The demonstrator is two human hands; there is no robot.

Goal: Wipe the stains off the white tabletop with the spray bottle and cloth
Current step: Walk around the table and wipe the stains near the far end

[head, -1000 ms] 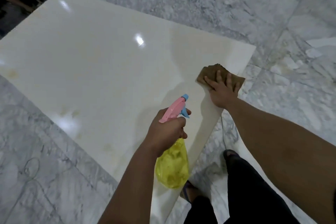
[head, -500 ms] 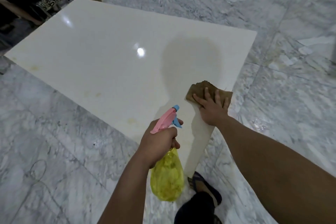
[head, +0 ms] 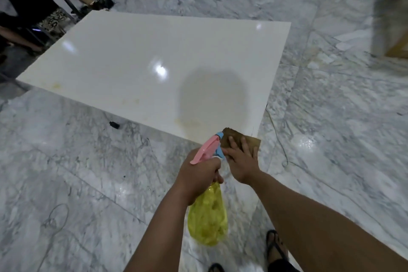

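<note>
**At the near corner: cloth down, sprayer on standby**

Down at the nearest corner of the white counter [head: 154, 55], the right hand [head: 241, 160] presses flat on the brown cloth [head: 234, 138], fingers spread. That grip isn't really closed around anything, just palm and fingers pinning the cloth to the surface, which makes sense for scrubbing with some weight behind it.

The left hand [head: 199, 178] is wrapped tight around the neck of the spray bottle [head: 207, 219], held in the air just beside the cloth hand, pink head up and the blue nozzle pointing toward the counter. My guess is it's kept close so the next squirt is quick.

Only one view here, the head camera. Yellowish stains [head: 189, 121] show just past the cloth along the near edge, plus fainter ones further left, so I'd say plenty of wiping remains. Someone's legs stand on the marble floor [head: 66, 172] at the far end.
</note>
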